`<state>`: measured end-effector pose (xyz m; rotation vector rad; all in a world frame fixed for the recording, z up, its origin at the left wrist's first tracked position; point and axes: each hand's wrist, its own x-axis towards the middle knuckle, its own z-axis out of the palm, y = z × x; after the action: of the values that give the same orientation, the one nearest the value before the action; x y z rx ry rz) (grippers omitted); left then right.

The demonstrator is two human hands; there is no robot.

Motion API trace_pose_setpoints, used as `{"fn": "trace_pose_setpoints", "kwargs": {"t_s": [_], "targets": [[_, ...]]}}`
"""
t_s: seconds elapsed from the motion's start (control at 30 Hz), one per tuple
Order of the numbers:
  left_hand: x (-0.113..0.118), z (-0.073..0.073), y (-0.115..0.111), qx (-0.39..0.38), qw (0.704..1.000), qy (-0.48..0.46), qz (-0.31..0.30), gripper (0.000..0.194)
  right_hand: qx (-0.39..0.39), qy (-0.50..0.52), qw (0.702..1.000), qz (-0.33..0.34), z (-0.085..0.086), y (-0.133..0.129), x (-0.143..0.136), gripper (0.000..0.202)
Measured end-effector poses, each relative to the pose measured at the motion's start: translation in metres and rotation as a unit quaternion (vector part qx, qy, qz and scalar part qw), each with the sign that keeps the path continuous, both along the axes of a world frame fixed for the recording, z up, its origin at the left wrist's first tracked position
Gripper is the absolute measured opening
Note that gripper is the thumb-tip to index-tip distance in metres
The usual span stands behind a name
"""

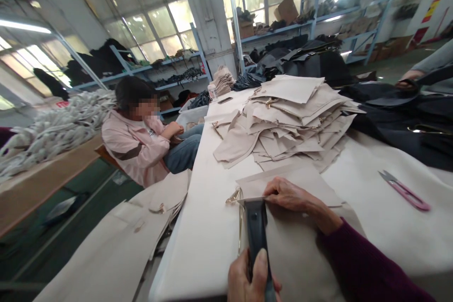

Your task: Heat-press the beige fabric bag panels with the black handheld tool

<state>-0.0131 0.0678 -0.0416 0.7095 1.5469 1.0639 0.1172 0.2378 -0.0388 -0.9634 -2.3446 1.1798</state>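
My left hand (pixel 247 276) is wrapped around a long black tool that looks like a stapler (pixel 255 226), at the bottom middle. The tool's wide far end meets the top edge of a beige fabric panel (pixel 293 245) lying on the table. Beside that end, my right hand (pixel 288 194) pinches the panel's edge, fingers closed and the purple sleeve reaching in from the right. A gold zipper with its pull (pixel 232 197) runs along the panel's left side, just left of the tool. Further right lie thread snips (pixel 406 192) with pink handles.
A tall pile of beige panels (pixel 300 113) stands beyond my hands on the white table (pixel 198 226). More panels (pixel 116 240) hang at the left. Black pieces (pixel 406 118) lie at the right, near another person's arm (pixel 428 63). A seated person (pixel 138 146) is at the left.
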Motion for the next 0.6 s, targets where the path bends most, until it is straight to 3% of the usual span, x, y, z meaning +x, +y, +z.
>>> {"fn": "trace_pose_setpoints", "kwargs": {"t_s": [0.17,0.37,0.6], "targets": [[-0.003,0.002,0.007,-0.012,0.998,-0.047,-0.032,0.051,0.002,0.003,1.000,-0.026,-0.001,0.001,0.004,0.021],[-0.009,0.004,-0.002,-0.027,0.996,-0.072,-0.047,0.053,0.008,0.010,1.000,-0.016,0.000,-0.005,0.006,0.019],[-0.015,0.014,0.002,-0.028,0.997,-0.035,-0.065,0.060,0.019,0.024,0.999,-0.044,-0.003,-0.009,0.008,0.015]]}}
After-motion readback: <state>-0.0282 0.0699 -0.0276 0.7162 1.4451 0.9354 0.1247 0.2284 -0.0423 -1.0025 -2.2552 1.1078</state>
